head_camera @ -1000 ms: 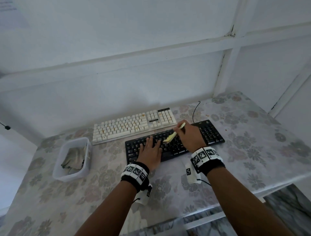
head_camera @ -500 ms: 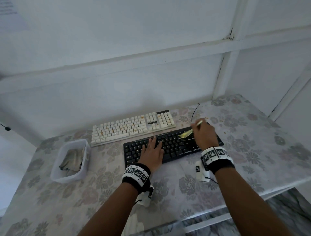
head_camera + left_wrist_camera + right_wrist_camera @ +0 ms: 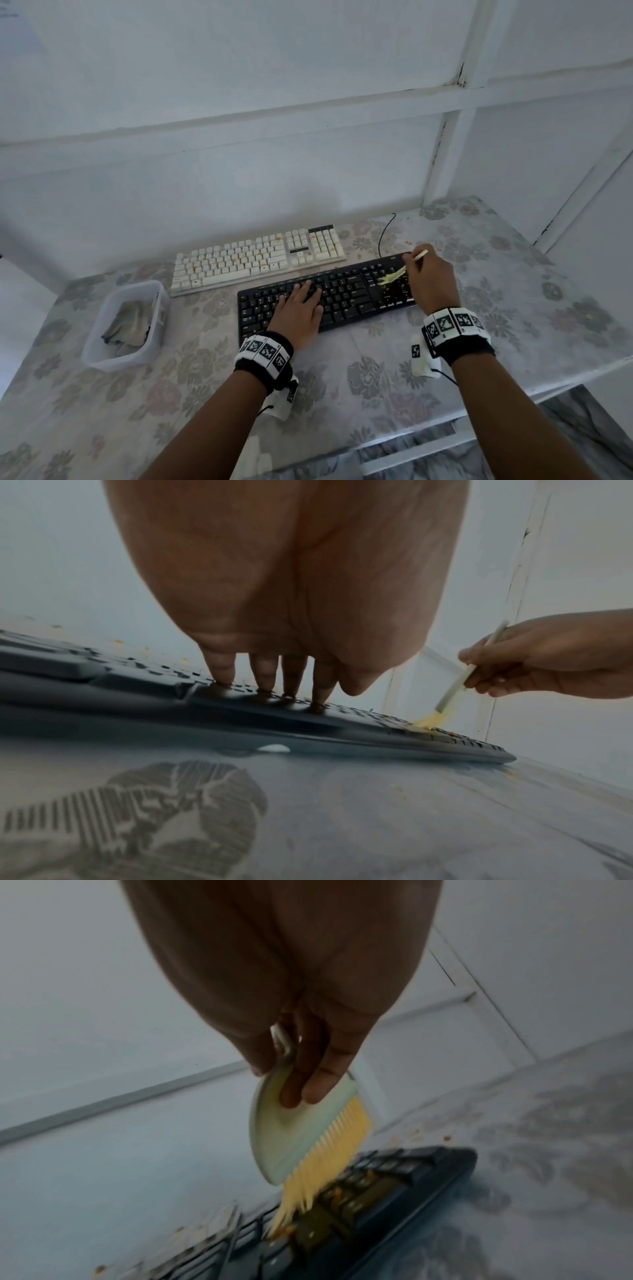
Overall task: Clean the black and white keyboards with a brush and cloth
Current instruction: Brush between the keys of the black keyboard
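The right hand (image 3: 433,279) grips a pale brush (image 3: 301,1134) by its flat handle, fingers curled round it, the yellow bristles touching the keys at the 3 o'clock end of the black keyboard (image 3: 342,298). Orange crumbs lie among those keys. The left hand (image 3: 301,310) lies flat with fingers straight, fingertips (image 3: 222,673) pressing keys near the board's middle. The white keyboard (image 3: 257,260) lies just beyond, toward 11 o'clock, flecked with orange specks. A clear tub (image 3: 102,356) holding a crumpled cloth (image 3: 130,323) stands at 9 o'clock, well apart from both boards. All rest on a floral table (image 3: 376,383).
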